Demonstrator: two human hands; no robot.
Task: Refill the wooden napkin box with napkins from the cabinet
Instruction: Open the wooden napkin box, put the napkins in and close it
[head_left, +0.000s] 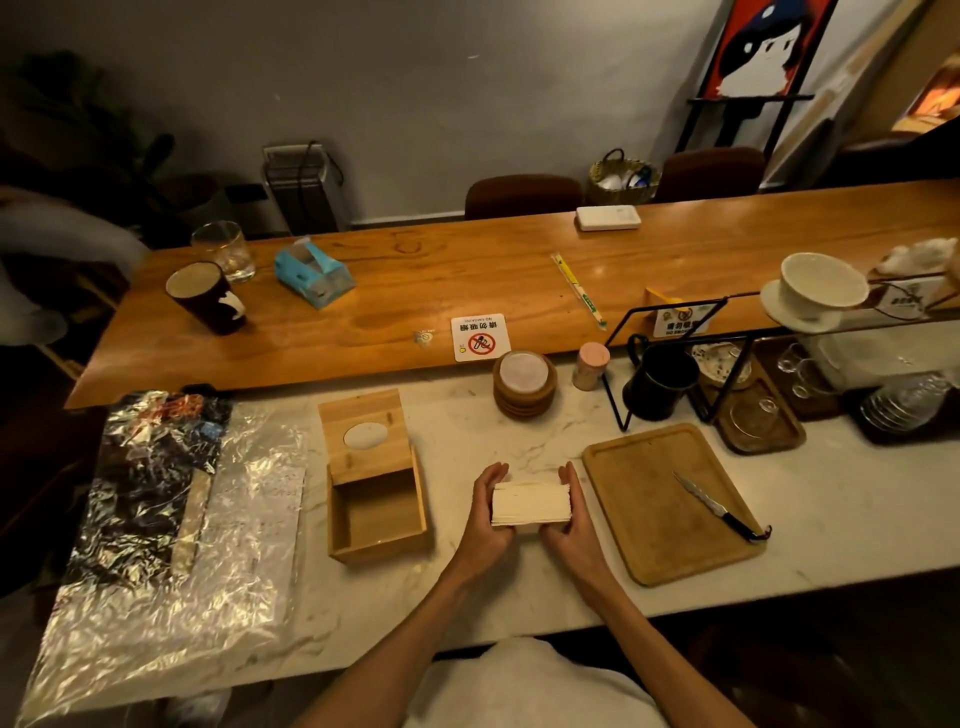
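Observation:
A white stack of napkins (530, 503) stands on edge on the marble counter, squeezed between my left hand (485, 514) and my right hand (576, 525). Just left of my hands sits the wooden napkin box (382, 540), its inside bare. Its hinged lid (366, 434), with an oval hole in it, is tipped back and open. The stack is apart from the box, roughly a hand's width to its right.
A crinkled plastic wrapper (171, 525) lies at the left. Right of my hands is a wooden cutting board (644, 504) with a knife (719, 512) on it. Behind are stacked coasters (524, 384), a black mug (657, 382), a wire rack, and the raised wooden bar top (415, 280).

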